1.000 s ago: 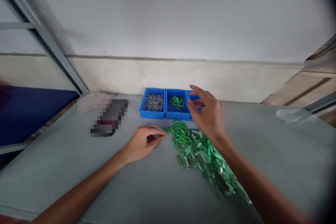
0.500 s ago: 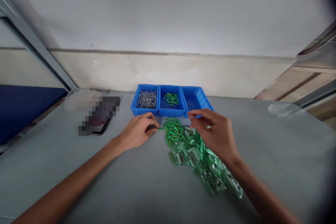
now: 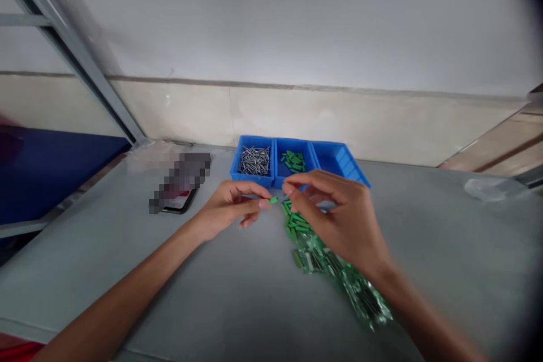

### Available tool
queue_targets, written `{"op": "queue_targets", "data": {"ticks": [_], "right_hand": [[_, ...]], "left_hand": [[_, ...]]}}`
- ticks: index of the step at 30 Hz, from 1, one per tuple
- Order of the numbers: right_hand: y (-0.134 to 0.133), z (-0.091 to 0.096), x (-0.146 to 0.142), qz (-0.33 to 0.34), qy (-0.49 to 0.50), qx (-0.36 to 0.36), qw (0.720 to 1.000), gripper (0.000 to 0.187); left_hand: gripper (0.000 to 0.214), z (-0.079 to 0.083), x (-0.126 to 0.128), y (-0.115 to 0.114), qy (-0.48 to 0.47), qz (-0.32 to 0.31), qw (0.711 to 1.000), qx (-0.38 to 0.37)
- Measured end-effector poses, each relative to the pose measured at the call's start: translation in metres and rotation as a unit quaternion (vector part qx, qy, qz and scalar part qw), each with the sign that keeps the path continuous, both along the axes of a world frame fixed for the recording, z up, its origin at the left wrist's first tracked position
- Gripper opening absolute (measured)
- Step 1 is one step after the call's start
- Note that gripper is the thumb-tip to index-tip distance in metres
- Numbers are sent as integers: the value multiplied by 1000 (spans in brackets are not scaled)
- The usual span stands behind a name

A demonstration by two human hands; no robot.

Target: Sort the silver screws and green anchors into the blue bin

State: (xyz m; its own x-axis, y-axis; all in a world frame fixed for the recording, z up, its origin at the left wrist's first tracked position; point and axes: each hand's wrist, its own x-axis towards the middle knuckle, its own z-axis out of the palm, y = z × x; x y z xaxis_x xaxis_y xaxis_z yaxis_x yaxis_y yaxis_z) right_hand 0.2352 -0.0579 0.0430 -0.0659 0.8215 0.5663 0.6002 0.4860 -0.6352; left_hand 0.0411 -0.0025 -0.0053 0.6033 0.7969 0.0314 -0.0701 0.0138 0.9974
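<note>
The left hand [image 3: 227, 210] pinches a small green plastic piece [image 3: 274, 199], its long axis pointing right. The half-curled right hand [image 3: 335, 220] is just beside it; whether it holds anything, I can't tell.

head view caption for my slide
Left hand and right hand flank a small green piece by a blue tray.

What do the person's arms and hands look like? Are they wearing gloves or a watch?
No gloves and no watch. The left hand and the right hand are bare, and no ring shows on them. The left forearm and the right forearm are bare too, with no sleeve or bracelet in view.
</note>
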Motion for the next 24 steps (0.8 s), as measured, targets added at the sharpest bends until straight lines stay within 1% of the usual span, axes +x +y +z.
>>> {"op": "queue_targets", "data": {"ticks": [3, 7, 11, 15, 19, 24], "right_hand": [[-7, -6, -7, 14, -16, 29, 999, 12], [-12, -14, -9, 18, -7, 56, 998, 14], [-14, -17, -9, 37, 9, 43, 998, 17], [-16, -24, -9, 51, 17, 25, 998, 21], [-17, -32, -11, 51, 14, 27, 998, 22], [-16, -38, -12, 41, 8, 40, 998, 22]], "left_hand": [[17, 3, 2, -3, -47, -10, 999, -26], [15, 4, 5, -8, -63, -22, 997, -48], [15, 1, 6, -9, -84, -20, 994, -72], [18, -4, 6, -11, -72, -20, 993, -87], [24, -5, 6, -12, -48, -12, 995, -91], [26, -5, 8, -14, -45, -6, 994, -102]]}}
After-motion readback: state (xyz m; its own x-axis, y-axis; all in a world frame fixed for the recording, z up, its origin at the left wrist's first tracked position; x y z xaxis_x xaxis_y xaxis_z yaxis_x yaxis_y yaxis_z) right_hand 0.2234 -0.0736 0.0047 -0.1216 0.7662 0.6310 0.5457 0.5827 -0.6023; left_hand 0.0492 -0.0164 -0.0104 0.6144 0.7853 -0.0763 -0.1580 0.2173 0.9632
